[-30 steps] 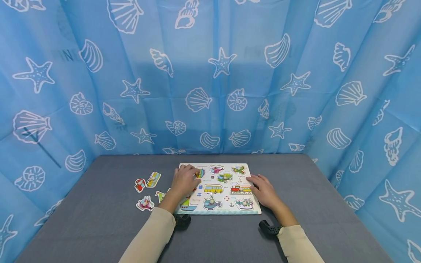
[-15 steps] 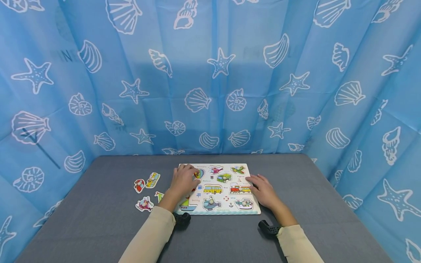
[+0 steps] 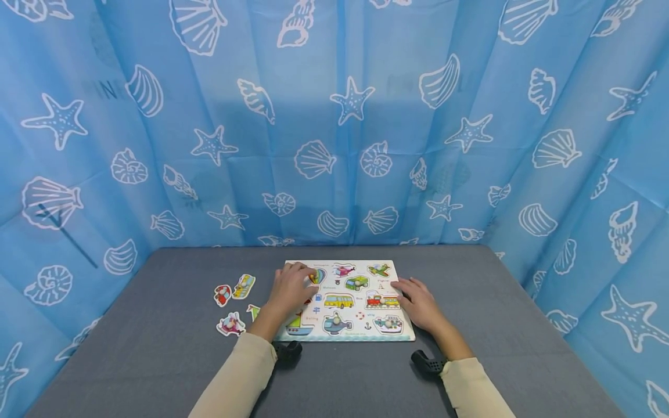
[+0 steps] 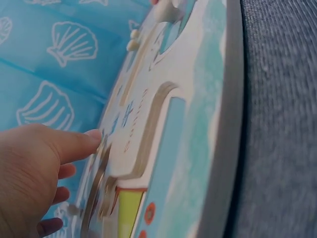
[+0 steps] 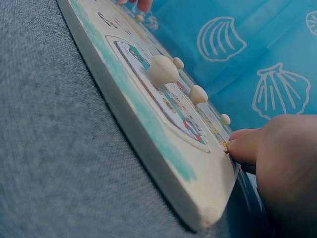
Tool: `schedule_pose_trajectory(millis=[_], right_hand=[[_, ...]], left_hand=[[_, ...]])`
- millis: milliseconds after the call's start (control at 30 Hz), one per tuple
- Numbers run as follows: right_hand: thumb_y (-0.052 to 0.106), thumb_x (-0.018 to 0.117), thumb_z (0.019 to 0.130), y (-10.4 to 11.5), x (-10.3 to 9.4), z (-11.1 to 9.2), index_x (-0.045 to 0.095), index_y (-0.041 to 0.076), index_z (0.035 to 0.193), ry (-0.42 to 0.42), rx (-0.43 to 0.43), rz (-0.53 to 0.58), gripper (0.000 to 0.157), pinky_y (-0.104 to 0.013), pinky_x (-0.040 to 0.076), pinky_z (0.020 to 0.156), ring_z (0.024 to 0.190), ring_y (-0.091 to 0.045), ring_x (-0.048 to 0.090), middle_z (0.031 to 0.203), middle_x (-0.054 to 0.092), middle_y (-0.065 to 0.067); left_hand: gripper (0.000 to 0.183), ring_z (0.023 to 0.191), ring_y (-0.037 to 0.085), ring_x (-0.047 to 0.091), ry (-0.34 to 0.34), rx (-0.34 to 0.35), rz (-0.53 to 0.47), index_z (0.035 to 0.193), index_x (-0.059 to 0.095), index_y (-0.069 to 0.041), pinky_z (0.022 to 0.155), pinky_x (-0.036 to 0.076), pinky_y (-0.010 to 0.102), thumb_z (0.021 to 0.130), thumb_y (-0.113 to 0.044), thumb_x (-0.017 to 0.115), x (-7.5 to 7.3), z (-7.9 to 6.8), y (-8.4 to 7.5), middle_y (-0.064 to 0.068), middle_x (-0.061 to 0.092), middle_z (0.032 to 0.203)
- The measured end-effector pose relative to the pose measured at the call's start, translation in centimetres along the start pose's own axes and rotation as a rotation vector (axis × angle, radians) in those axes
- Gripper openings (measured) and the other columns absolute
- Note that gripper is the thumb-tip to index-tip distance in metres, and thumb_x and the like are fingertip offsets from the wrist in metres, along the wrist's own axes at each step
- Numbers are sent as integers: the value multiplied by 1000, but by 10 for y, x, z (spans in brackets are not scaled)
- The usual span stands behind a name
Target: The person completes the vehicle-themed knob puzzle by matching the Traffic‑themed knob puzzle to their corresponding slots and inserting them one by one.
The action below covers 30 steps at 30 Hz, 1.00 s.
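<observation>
**Blue shell-print curtain (image 3: 334,128) behind, two near-still hands at the puzzle board (image 3: 376,338)**

Over the last second we find almost no change: the board lies flat on the grey table (image 3: 345,383), and both hands keep their places. We take that as a brief pause in the work.

The left hand (image 3: 291,288) reaches over the board's left side by the balloon (image 3: 319,275), thumb and fingers spread, no piece visible between them. The right hand (image 3: 420,305) rests on the right edge beside the train (image 3: 381,300), fingers relaxed.

Only the head view shows us the loose pieces left of the board: red (image 3: 222,295), yellow (image 3: 243,286), pink (image 3: 230,324) and, partly behind the left arm, green (image 3: 253,312). The left wrist view reveals the sailboat recess (image 4: 171,129) as a bare, stepped hollow; the right wrist view shows the ship piece (image 5: 171,111) seated, its knob (image 5: 163,70) standing tall.
</observation>
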State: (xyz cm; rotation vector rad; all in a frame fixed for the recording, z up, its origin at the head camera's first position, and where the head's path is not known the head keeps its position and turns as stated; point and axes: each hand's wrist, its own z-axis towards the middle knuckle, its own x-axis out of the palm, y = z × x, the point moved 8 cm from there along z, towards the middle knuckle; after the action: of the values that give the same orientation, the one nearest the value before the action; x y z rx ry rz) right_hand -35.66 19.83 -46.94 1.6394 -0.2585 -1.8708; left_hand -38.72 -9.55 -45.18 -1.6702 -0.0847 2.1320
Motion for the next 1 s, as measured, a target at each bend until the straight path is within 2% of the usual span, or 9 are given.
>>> schedule_pose_trajectory(millis=[267, 467, 767, 1000], right_hand=[[8, 55, 97, 1, -1, -1, 56, 2, 134, 4, 0, -2, 37, -66, 21, 105, 137, -47, 26, 144, 44, -23], [8, 56, 97, 2, -1, 0, 56, 2, 134, -6, -9, -6, 38, -65, 21, 105, 137, -48, 26, 144, 44, -23], [9, 55, 97, 1, 0, 0, 56, 2, 134, 0, -10, -17, 37, -65, 22, 105, 136, -48, 27, 143, 45, -23], [9, 55, 97, -1, 0, 1, 56, 2, 134, -9, -2, -12, 38, -65, 21, 105, 137, -47, 26, 144, 44, -23]], left_hand=[[31, 110, 29, 54, -31, 3, -78, 115, 71, -18, 94, 38, 53, 85, -27, 76, -12, -8, 15, 4, 64, 116], [28, 109, 30, 55, -42, -26, -91, 112, 72, -17, 95, 37, 53, 85, -26, 75, -22, -15, 30, 5, 64, 113], [24, 107, 33, 56, -67, -51, -86, 108, 73, -14, 92, 39, 57, 85, -22, 76, -39, -29, 64, 7, 65, 108], [26, 109, 37, 55, -67, -76, -44, 109, 72, -11, 93, 37, 59, 86, -22, 75, -52, -34, 90, 12, 64, 112]])
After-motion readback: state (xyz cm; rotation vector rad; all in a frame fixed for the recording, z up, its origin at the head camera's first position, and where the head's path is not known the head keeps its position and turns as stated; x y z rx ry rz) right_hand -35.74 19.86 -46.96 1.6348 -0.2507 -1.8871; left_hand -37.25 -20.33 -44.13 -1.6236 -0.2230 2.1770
